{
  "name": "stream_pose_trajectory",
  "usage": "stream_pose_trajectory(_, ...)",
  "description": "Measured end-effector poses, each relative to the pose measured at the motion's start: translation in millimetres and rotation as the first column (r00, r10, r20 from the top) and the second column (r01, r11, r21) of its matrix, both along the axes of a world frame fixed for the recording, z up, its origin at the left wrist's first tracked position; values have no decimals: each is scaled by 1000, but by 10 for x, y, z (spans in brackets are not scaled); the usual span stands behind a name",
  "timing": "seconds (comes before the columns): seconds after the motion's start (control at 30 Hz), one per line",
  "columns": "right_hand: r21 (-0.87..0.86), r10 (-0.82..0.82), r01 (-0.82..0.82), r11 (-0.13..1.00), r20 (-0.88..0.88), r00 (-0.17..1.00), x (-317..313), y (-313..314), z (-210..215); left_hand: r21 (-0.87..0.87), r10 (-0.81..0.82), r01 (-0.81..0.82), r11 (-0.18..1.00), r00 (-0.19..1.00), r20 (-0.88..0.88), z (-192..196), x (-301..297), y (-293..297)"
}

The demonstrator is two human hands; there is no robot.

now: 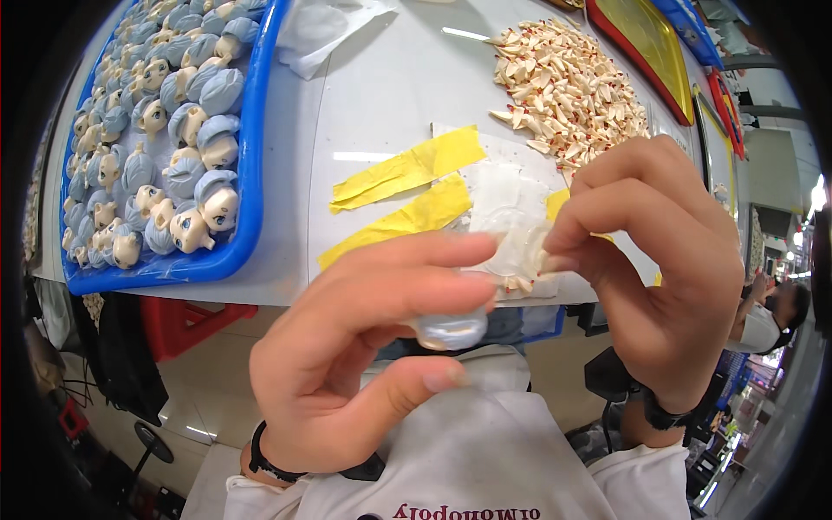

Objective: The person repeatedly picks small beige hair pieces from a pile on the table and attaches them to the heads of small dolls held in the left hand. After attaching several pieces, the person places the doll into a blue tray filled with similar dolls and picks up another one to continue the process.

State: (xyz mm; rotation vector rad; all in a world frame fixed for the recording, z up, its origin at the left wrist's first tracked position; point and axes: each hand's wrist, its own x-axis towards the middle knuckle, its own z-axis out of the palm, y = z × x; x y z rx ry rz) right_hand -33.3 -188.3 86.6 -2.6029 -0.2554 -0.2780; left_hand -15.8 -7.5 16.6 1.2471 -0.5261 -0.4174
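A small blue-grey piece (451,332) is held up by the front edge of the table (373,104)

A person's left hand (316,342) holds the blue-grey piece. The piece is shiny and a bit blurry, and it shows just past the table's front edge. The left fingers are bent around it, with the thumb tip just under it. Whether the thumb touches it, one cannot tell.

The right hand (663,247) is up too, near the front edge. Its thumb and pointing finger are pinched together at the tips. A pale, see-through thing (511,251) is right next to them, but it is too blurry to tell if they grip it.

Behind the hands, a white board (503,152) lies close to the front edge. Two strips of yellow tape (412,166) reach out from its left side.

A blue tray (260,130) sits along the table's left side, down to the front edge. It is full of doll heads (186,178) with blue-grey hair. A big pile of little cream bits (563,87) with red tips lies toward the far edge, on the right. Near the far right corner is a red and gold tray (654,52). A thin white bag (325,35) lies beside the blue tray.
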Motion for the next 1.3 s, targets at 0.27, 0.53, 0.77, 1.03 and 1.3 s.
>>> stream_pose_trajectory(0.27,461,-154,199,865,-134,979,-138,227,163,-15,-62,64,998,992,114,23,41,-5)
stream_pose_trajectory(0.53,532,51,-53,845,20,999,-396,65,-170,-34,-37,40,999,994,105,79,-50,-89)
stream_pose_trajectory(0.77,465,91,-171,869,189,978,-342,67,-248,110,52,-86,990,958,283,109,-104,-106)
stream_pose_trajectory(1.03,146,-243,243,959,-18,970,-103,-854,-75,41,369,-367,929,928,-56,109,-31,-41)
stream_pose_trajectory(1.3,-34,-180,178,983,-79,980,61,-1023,-213,126,171,-210,970,949,263,0,117,125)
